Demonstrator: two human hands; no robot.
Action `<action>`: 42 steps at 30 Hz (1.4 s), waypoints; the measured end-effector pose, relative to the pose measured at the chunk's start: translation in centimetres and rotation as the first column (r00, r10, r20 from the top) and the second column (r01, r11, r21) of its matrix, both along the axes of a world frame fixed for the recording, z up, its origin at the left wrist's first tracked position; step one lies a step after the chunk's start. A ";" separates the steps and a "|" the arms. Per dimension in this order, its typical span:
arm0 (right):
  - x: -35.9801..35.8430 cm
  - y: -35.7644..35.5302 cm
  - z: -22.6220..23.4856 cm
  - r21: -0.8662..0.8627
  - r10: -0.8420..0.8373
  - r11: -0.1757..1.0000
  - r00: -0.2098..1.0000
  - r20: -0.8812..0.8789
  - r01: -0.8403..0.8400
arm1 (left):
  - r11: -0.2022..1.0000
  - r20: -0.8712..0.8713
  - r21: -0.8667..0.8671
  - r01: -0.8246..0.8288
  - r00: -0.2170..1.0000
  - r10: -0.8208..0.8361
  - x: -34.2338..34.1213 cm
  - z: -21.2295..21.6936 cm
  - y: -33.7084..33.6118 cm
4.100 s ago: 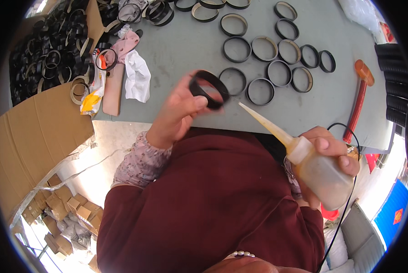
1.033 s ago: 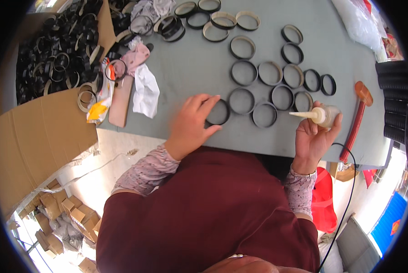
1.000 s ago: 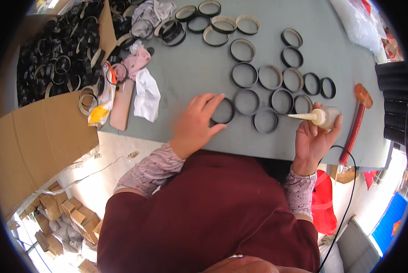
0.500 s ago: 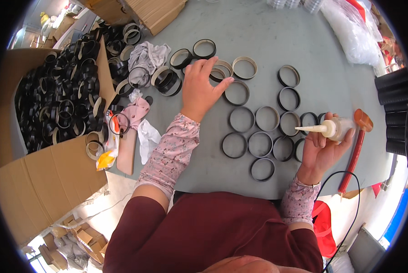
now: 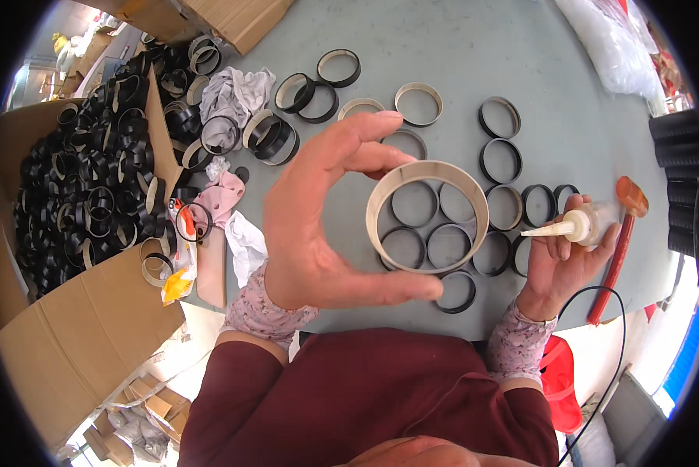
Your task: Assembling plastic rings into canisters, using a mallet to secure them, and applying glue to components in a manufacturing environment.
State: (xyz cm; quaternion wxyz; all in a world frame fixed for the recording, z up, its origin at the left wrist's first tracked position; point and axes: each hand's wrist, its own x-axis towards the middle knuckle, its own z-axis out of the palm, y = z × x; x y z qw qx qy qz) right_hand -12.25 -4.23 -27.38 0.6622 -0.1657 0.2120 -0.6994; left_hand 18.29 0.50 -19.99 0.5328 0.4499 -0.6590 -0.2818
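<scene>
My left hand (image 5: 326, 226) holds a pale ring (image 5: 427, 216) up close to the camera, pinched between thumb and fingers, its opening facing me. My right hand (image 5: 563, 261) rests at the table's near edge and grips a small squeeze bottle (image 5: 579, 226) with its long nozzle pointing left. Below the raised ring, several black rings (image 5: 450, 245) lie flat in rows on the grey table (image 5: 474, 62).
An open cardboard box (image 5: 92, 194) full of black rings stands at the left. Loose rings and crumpled cloths (image 5: 236, 93) lie beside it. A red-handled tool (image 5: 618, 249) and a black cable (image 5: 598, 335) are at the right, black stacked pieces (image 5: 680, 148) further right.
My left hand reached to the far rings, took a pale ring and has lifted it toward the camera. The right hand has stayed put with the bottle.
</scene>
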 end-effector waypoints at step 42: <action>3.8 11.8 6.9 -0.827 -0.504 0.294 0.657 -0.561 -0.480 | 0.412 -0.873 0.432 0.802 0.257 0.416 -3.4 -3.4 14.6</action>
